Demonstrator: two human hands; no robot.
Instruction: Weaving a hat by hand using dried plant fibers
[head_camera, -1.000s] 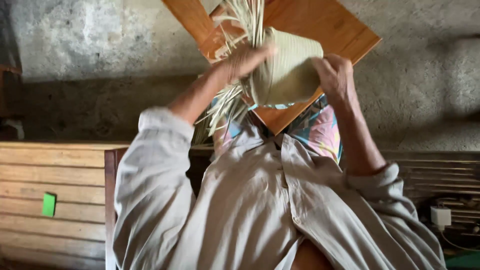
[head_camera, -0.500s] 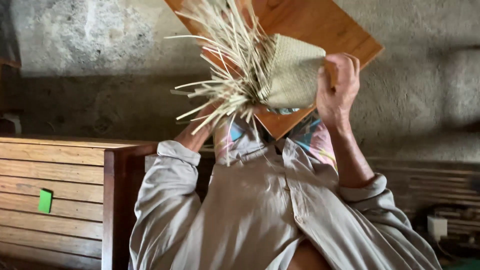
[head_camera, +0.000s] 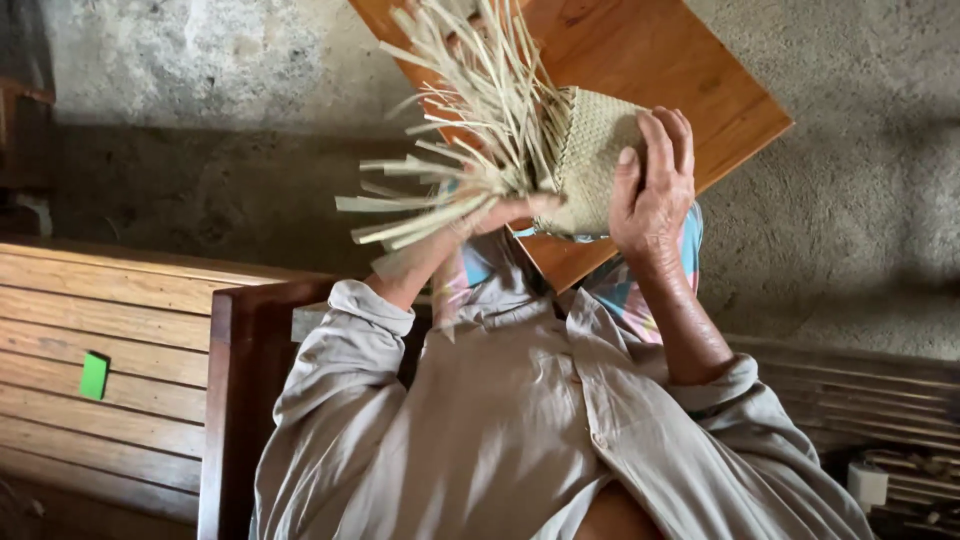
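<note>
Largest first: the orange-brown wooden board (head_camera: 640, 60) lies across our lap, corners jutting past the knees over bare grey concrete floor (head_camera: 850, 200). A slip off either knee looks like the main risk; our arms are both raised off it.

The slatted wooden bench (head_camera: 110, 330) with its dark armrest post (head_camera: 235, 400) crowds our left elbow; the right side has more open room.

The small pale woven straw pouch (head_camera: 590, 165) is held above the board. Our right hand (head_camera: 655, 185) clamps its woven side, fingers wrapped over it. Our left hand (head_camera: 500, 210) is mostly hidden under the loose unwoven straw ends (head_camera: 470, 130); we cannot tell its grip.

Those stiff strands fan out wide; they could snag, kink or snap if bent hard.
</note>
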